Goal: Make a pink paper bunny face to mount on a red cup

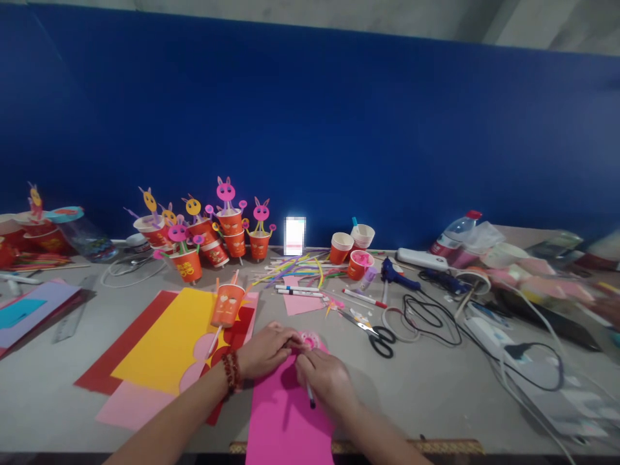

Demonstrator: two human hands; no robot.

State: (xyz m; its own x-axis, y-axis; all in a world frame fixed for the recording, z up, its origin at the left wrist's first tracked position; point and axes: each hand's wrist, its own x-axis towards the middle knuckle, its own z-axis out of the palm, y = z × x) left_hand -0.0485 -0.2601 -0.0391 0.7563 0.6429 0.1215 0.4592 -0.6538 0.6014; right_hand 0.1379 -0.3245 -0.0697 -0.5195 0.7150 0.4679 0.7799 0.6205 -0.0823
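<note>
A bright pink sheet of paper [285,420] lies in front of me and reaches over the table's front edge. My right hand [325,381] is closed around a marker [310,395], its dark end pointing down toward me; the tip is hidden behind the fingers. My left hand [271,350], with a brown bead bracelet at the wrist, has its fingers bent together at a small round pale-pink ring [310,338] on the sheet's far end. Both hands meet at this ring and cover part of it.
Yellow paper [159,342] and an orange paper cup [227,305] on a stick lie at left. Behind stand cups with pink animal faces [225,190]. Scissors [380,337], a red marker [364,298], a blue glue gun [398,276] and cables are at right.
</note>
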